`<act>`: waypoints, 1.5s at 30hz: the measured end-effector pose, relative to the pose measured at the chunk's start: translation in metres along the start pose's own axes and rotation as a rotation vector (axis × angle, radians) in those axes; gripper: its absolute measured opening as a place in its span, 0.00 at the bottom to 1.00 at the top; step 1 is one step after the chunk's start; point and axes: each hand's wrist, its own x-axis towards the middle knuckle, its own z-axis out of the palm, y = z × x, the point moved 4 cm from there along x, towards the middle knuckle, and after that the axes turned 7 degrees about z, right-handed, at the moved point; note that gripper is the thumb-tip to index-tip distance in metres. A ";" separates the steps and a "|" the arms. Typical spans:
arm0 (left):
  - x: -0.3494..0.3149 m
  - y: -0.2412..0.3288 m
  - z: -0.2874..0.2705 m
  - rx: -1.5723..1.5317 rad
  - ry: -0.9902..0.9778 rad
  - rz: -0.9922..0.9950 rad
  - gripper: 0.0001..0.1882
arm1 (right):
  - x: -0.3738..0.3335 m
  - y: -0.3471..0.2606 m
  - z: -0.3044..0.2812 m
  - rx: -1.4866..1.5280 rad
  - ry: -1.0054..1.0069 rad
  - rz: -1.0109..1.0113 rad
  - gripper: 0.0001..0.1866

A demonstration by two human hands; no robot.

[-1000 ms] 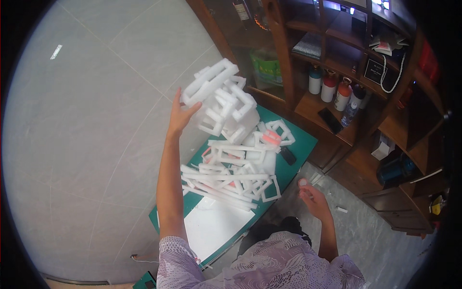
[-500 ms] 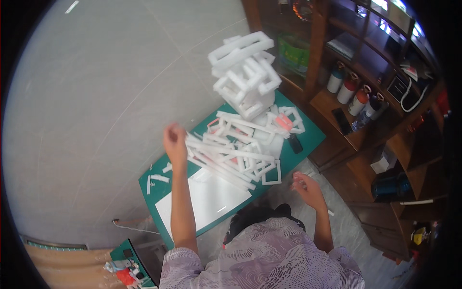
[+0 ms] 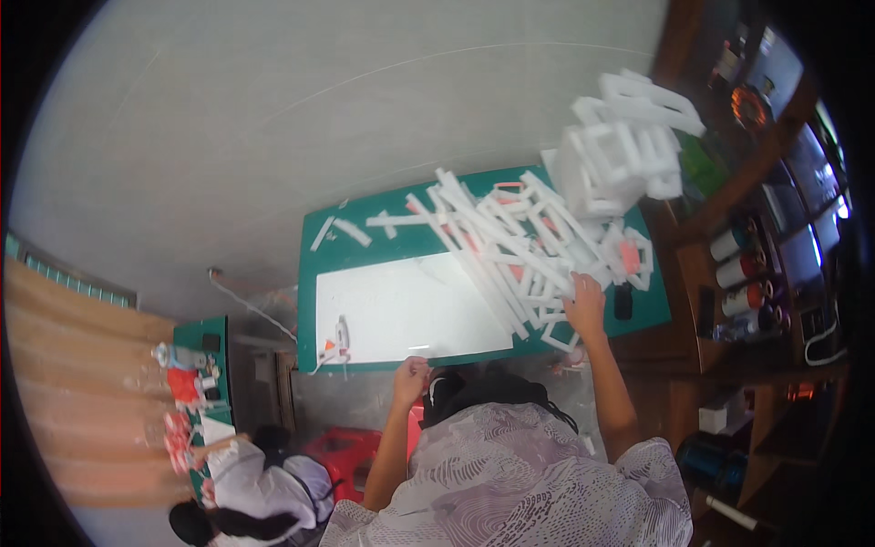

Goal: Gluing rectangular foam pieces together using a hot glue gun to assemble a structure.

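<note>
My right hand (image 3: 584, 301) reaches over the near right of a heap of white foam strips (image 3: 488, 237) and small foam frames. Its fingers are stretched out and touch the pieces; no firm hold shows. Close to the table's front edge is my left hand (image 3: 414, 372), its fingers curled in, with nothing visible in them. Between the heap and the left end lies a white board (image 3: 401, 301). On its near left corner stands what looks like a white glue gun (image 3: 342, 335) with an orange part beside it. A pink piece (image 3: 630, 257) sits in a frame at right.
Stacked foam frames (image 3: 620, 155) rise at the table's far right corner. A dark phone (image 3: 623, 302) lies on the green tabletop (image 3: 583, 173). Wooden shelves with bottles (image 3: 734, 271) stand at right. Red stools (image 3: 342, 451) and another person (image 3: 264, 492) are at lower left.
The view has swung left, bringing in the glue gun and the other person. My left hand came back to the front edge; my right hand moved from beside the table onto the foam heap.
</note>
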 end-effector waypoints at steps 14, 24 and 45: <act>-0.018 0.004 -0.018 -0.111 0.105 -0.076 0.12 | 0.028 -0.050 -0.009 0.148 -0.078 -0.061 0.22; 0.008 0.117 0.055 -0.527 -0.192 0.250 0.28 | -0.064 -0.136 0.044 0.891 -1.254 0.074 0.29; -0.036 0.088 -0.086 0.933 0.156 0.277 0.29 | -0.007 -0.163 0.099 1.631 -1.056 0.625 0.19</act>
